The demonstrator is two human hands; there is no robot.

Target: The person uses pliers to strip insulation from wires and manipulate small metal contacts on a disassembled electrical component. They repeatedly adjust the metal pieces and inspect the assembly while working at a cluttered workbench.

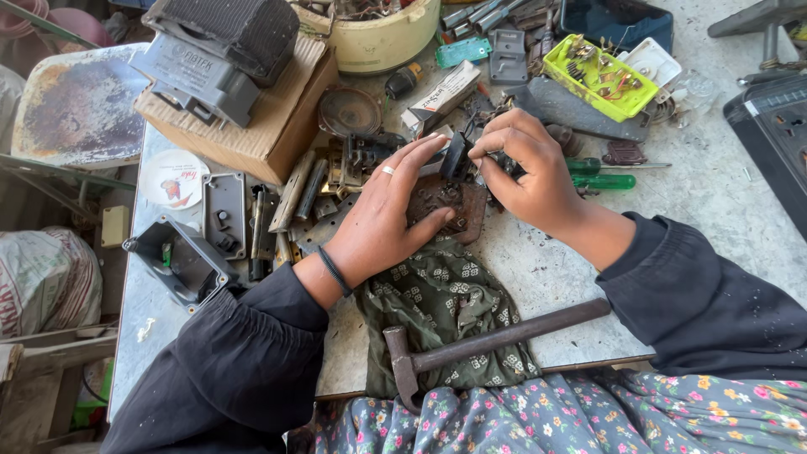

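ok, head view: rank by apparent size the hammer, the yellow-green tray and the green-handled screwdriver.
1. hammer, clearly largest, though nearest the camera.
2. yellow-green tray.
3. green-handled screwdriver, partly hidden behind the right hand, so its full length is unsure.

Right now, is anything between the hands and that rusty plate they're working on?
Nothing visible. The left hand rests on the rusty plate, and the right hand pinches a small black part just above it.

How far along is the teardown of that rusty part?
Done: loose metal strips and an opened grey housing lie aside. In hand: left hand steadies the rusty part; right hand works its top. Left: part looks assembled; hammer lies unused.
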